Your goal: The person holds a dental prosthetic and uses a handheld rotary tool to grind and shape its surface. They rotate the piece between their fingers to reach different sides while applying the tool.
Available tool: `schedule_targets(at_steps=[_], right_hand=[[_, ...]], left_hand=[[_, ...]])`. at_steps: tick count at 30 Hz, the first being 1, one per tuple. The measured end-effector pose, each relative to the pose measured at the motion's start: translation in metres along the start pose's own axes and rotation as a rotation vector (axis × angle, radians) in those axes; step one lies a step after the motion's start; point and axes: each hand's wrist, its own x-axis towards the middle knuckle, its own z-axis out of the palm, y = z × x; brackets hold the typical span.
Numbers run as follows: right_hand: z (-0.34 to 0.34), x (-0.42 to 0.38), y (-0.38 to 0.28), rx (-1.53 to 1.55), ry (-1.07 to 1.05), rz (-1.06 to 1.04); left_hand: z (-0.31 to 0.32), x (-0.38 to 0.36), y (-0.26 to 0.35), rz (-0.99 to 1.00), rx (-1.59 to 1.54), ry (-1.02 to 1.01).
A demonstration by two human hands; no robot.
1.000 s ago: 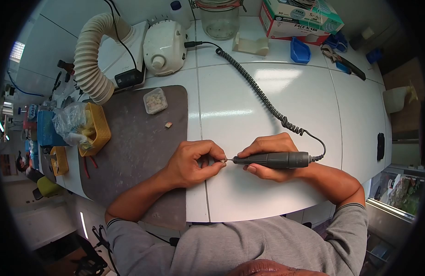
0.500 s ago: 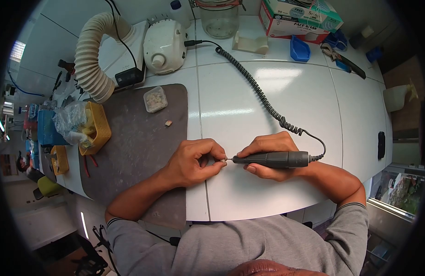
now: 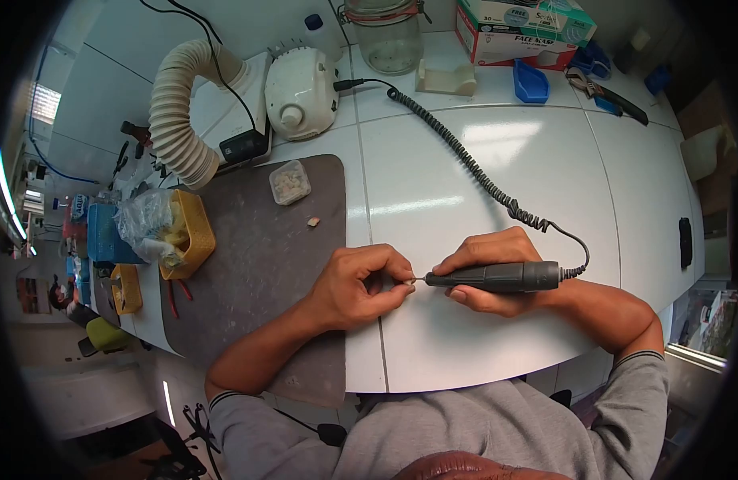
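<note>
Black handpiece [image 3: 505, 277] in right grip [image 3: 498, 247], tiny piece [image 3: 412, 282] in left grip [image 3: 357, 286]; all shifted rightward in view.

Along the top, pale wall [image 3: 117, 80] with thin dark joint lines. Across the centre, broad white tabletop [image 3: 465, 352], seamed like large tiles, front edge curved; bright glare patch [image 3: 505, 138] right of centre, fainter streak [image 3: 417, 206] below to the left. At lower right, window [image 3: 698, 320] with greenery outside, pale sill [image 3: 693, 354] beneath. Far left, yellow-green chair [image 3: 107, 334]; higher up, glowing light strip [image 3: 11, 196] near the edge and bright striped panel [image 3: 46, 104], hard to tell as window or lamp. Lower left, pale surface [image 3: 105, 392], impossible to place as wall or floor.
</note>
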Motion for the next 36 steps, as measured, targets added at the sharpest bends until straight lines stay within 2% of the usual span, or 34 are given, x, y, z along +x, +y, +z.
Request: schedule_targets(at_steps=[6,9,10,15,22,28,31,36], right_hand=[[0.002,-0.002,0.003,0.012,0.01,-0.039],[0.005,-0.003,0.006,0.018,0.029,-0.073],[0.005,-0.003,0.006,0.012,0.032,-0.077],[0.002,-0.003,0.003,-0.065,-0.009,-0.039],[0.0,-0.001,0.0,-0.003,-0.045,-0.008],[0.002,0.003,0.002,-0.015,-0.032,-0.07],[-0.003,0.001,-0.002,-0.048,-0.078,0.025],[-0.002,0.003,0.004,-0.034,-0.046,-0.043]], left_hand=[[0.003,0.0,0.001,-0.002,0.034,0.0],[0.006,0.001,-0.002,0.069,0.028,0.019],[0.005,0.001,0.005,0.01,0.041,-0.001],[0.005,-0.002,-0.001,-0.008,0.001,-0.027],[0.003,0.0,0.002,-0.01,-0.005,-0.009],[0.0,-0.001,0.008,0.024,0.063,-0.024],[0.002,-0.002,0.002,0.007,-0.01,-0.017],[0.0,0.0,0.007,0.004,0.062,-0.041]])
